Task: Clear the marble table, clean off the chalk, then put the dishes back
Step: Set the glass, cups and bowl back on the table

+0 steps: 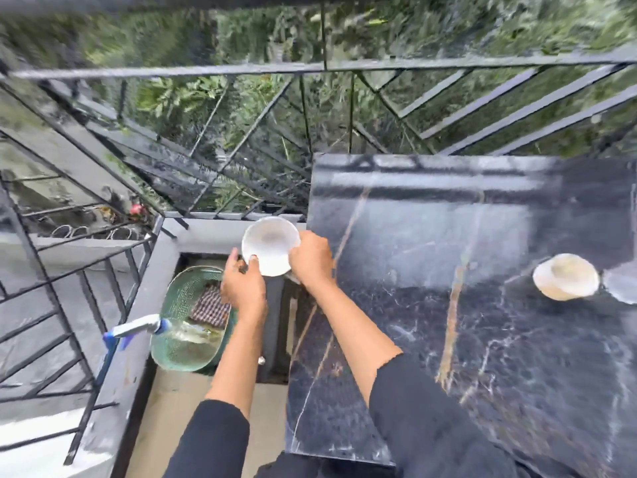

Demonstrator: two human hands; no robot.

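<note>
Marble table (431, 339), black, glossy and gold-veined, is our landmark. Left of it sits a green mesh basket (179, 339) holding a checkered cloth (210, 307). Just off its left edge our left hand (243, 288) and right hand (312, 260) each clasp the rim of a round white bowl (270, 248). On its right part rests a cream bowl (565, 277).

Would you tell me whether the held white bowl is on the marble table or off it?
Off it: left hand and right hand hold the white bowl beyond the marble table's edge.
</note>
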